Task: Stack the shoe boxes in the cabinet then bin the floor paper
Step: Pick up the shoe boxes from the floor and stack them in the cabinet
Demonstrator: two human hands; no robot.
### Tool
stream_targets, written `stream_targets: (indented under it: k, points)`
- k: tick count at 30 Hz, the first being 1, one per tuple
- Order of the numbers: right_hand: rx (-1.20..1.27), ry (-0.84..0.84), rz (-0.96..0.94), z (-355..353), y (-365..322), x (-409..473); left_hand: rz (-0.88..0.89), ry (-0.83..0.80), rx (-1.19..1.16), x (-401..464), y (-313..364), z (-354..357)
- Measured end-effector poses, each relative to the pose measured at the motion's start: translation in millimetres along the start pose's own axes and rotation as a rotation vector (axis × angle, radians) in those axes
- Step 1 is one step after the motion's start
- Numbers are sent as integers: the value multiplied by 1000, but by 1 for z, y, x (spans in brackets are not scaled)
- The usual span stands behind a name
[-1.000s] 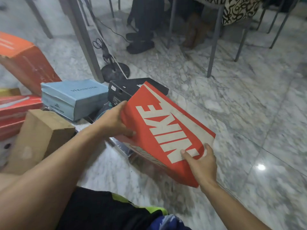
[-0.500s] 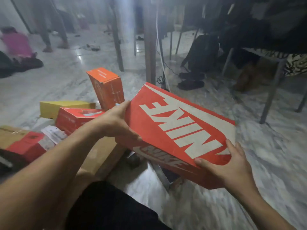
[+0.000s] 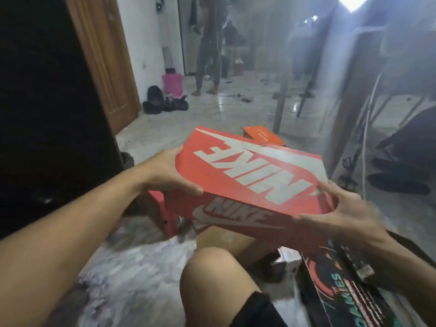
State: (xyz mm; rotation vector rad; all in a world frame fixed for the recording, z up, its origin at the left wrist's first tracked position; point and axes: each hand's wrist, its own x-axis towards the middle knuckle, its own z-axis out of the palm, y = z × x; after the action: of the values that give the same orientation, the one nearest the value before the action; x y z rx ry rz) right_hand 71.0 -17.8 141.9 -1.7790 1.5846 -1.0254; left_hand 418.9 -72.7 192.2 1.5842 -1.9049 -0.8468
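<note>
**Red Nike box held up in both hands**

Red cardboard, worn at the corners: the shoe box [image 3: 250,175] is gripped at its two short ends and held off the floor, above the person's bare knee [image 3: 207,274]. The left hand [image 3: 165,173] clamps the left end, thumb lying along the near lid edge and fingers tucked out of sight beneath. The right hand [image 3: 346,208] takes the near right corner with fingers spread fairly wide, thumb pressed on the front wall and fingertips [image 3: 323,187] over the lid's edge. Its outline is smeared by motion.

Big white "NIKE" letters and a swoosh cover the lid, upside down from where the wearer looks; the front wall carries a second "NIKE" with a swoosh, right way up.

Under the box lie more boxes: a second red one [image 3: 165,213] at lower left, a plain brown carton [image 3: 224,241] just beyond the knee, and a black box [image 3: 342,286] at lower right with green lettering too blurred to read whole. An orange box [image 3: 262,135] peeks over the far lid edge.

To the left stands a dark opening beside a wooden door [image 3: 106,55]. Ahead, the marble floor [image 3: 212,114] runs open toward another person's legs [image 3: 207,57], a pink container [image 3: 172,83] and table legs on the right.
</note>
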Motion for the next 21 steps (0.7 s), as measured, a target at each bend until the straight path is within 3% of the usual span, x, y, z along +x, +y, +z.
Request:
stream_targets:
  k: [8,21]
  points:
    - [-68,-236,-173,86,-53,86,-210,255,-123,-53,-74,-68]
    - [-117,-471,-368,224,-142,134,-488,589,-237,-142,-144,-125]
